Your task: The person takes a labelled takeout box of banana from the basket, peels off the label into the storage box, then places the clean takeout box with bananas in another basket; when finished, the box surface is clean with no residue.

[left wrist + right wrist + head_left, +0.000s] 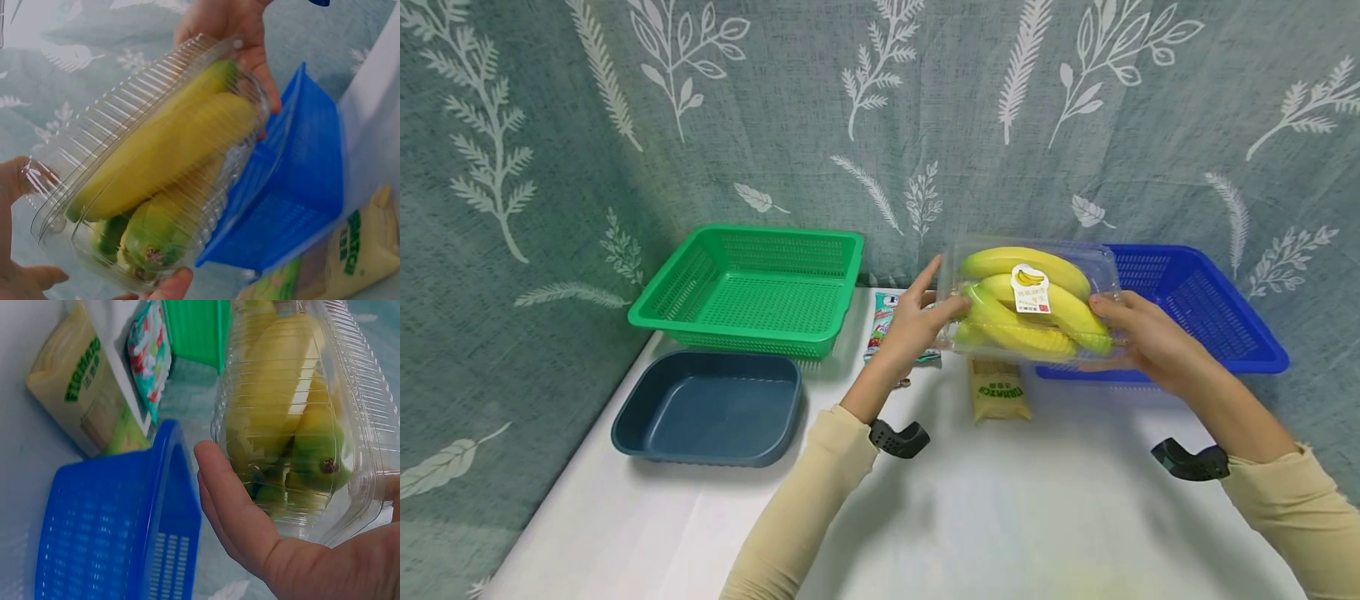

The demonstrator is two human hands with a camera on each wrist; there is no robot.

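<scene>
A clear plastic clamshell box (1101,271) with several yellow bananas (1000,321) inside is held up between both hands, over the white table. Their ends are green, and a white label (1032,289) is on the lid. My left hand (908,327) grips the box's left end, thumb on the front and index finger raised along the side. At the opposite end my right hand (1153,342) holds it with the thumb on top; its fingers (228,494) reach along the underside. In the left wrist view, the lid's ribbed plastic (134,103) closes over the fruit.
Behind the right hand stands a blue basket (1217,308). A green basket (745,333) is at the back left, with a dark blue tub (715,454) in front. A teal-and-red snack packet (880,321) and a tan packet (1000,400) lie mid-table, partly hidden.
</scene>
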